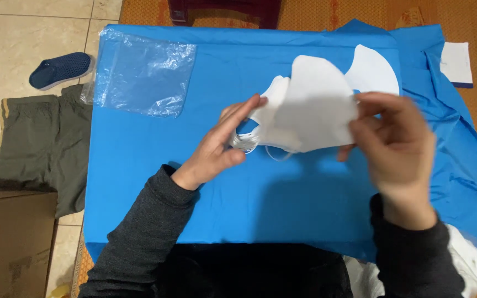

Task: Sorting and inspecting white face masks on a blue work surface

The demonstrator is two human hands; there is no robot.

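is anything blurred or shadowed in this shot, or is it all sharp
Head view: the right hand is smeared by motion blur, the left hand is sharper; the white mask pieces cast a soft shadow on the blue cloth; the clear plastic bag shows faint glare.

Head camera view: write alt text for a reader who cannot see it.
Two hands hold a stack of white face masks above a blue cloth: the left hand steadies the ear-loop end, the right hand grips the other edge. A clear plastic bag lies at the cloth's far left corner.
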